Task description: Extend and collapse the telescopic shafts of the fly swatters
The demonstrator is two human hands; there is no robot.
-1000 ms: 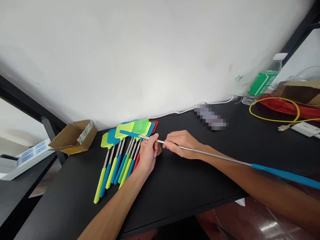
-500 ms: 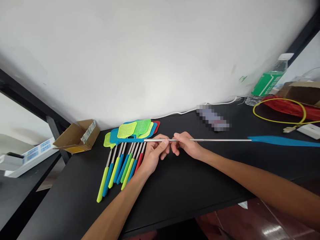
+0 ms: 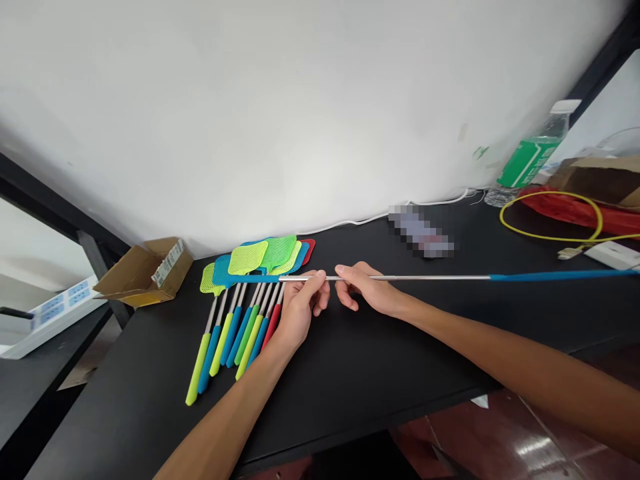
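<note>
A blue fly swatter (image 3: 430, 277) with a thin metal shaft lies level across both of my hands, above the table. My left hand (image 3: 300, 307) pinches the shaft near the blue section at its left end. Just to the right, my right hand (image 3: 369, 288) grips the same shaft between thumb and fingers, with a short gap between the hands. The blue part at the far right looks narrow, seen nearly edge-on. Beside my left hand, several green, blue, yellow-green and red fly swatters (image 3: 249, 258) lie overlapped, handles toward me.
A small open cardboard box (image 3: 135, 273) sits at the left, near a white power strip (image 3: 65, 317). To the right are a blurred object (image 3: 423, 233), a green-labelled bottle (image 3: 529, 161), a yellow cable (image 3: 550, 238) and red plastic (image 3: 565, 203). A white wall rises behind the black table (image 3: 350, 387).
The held swatter's right end has turned from a wider blue face to a nearly edge-on view. My hands have moved slightly apart along the shaft. The whole view has shifted a little.
</note>
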